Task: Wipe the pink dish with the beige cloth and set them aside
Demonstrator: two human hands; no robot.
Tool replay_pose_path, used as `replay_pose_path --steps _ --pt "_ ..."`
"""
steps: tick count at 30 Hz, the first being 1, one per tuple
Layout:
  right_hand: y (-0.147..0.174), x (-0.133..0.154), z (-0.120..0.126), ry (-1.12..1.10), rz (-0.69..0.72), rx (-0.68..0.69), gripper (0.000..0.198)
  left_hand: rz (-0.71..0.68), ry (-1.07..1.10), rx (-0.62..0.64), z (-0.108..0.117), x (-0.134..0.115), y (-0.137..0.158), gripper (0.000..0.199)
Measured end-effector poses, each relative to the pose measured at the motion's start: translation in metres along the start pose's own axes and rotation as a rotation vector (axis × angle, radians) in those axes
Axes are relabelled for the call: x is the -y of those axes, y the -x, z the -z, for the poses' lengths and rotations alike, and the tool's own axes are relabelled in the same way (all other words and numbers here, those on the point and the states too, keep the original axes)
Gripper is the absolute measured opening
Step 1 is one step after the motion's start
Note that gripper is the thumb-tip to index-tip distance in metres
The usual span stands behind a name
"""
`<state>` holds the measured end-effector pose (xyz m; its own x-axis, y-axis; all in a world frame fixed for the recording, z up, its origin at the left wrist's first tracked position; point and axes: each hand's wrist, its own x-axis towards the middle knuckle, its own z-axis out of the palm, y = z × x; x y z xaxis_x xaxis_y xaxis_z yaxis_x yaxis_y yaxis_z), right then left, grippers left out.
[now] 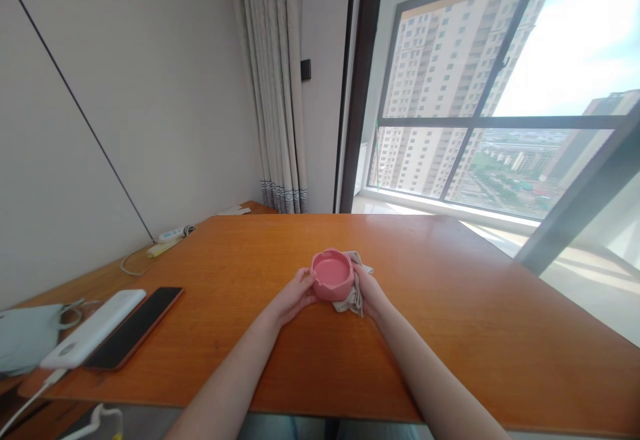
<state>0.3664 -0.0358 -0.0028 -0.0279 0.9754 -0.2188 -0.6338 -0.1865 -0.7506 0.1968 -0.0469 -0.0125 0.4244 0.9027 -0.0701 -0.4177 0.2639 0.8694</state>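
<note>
Fingers [305,281] of my left hand [294,295] grasp the left side of a pink bowl [333,271], the thumb up near its rim. My right hand [370,289] grips a cloth [355,302] and presses it against the bowl's right side. The bowl is round and shallow, matt-looking, with a smooth flat floor, a thick wall and a notched, uneven rim. It sits between my two hands, near the middle of the worktop [320,367], tipped a little towards me; I cannot tell whether its base touches the wood. The cloth is thin, soft and greyish, bunched in loose folds, with one end hanging below the bowl and a corner poking out behind my right hand.

Orange-brown and glossy, the worktop shows a fine grain and a pale sheen towards its far edge. Well off to my left lies a flat black phone [137,327] with a reddish edge, just beside a white power bank [95,329] with rounded corners. A white cable [49,383] runs from its near end. Farther back, a pale curtain [277,80] falls in long pleats to a dark patterned band.
</note>
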Motion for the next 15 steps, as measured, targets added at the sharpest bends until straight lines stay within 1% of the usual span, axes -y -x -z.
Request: replay_pose_path --steps 2,4,6,9,12,15 --pt "0.000 -0.002 0.001 0.014 -0.038 0.033 0.004 0.061 0.006 0.038 -0.002 -0.003 0.002 0.046" --pt "0.001 -0.005 0.002 0.037 -0.084 0.103 0.006 0.136 0.004 0.069 -0.006 -0.007 0.005 0.054" --pt "0.003 -0.007 0.002 0.047 -0.101 0.146 0.008 0.164 -0.003 0.063 -0.008 -0.008 0.006 0.056" --pt "0.004 -0.009 0.000 -0.008 -0.043 0.101 0.009 0.091 0.040 0.008 -0.010 -0.006 0.003 0.051" --pt "0.002 -0.013 -0.003 -0.064 -0.021 0.088 0.016 -0.011 0.111 -0.029 -0.009 -0.002 -0.001 0.049" --pt "0.000 -0.015 -0.004 -0.073 0.002 0.083 0.021 -0.041 0.089 -0.052 -0.007 0.003 -0.003 0.043"
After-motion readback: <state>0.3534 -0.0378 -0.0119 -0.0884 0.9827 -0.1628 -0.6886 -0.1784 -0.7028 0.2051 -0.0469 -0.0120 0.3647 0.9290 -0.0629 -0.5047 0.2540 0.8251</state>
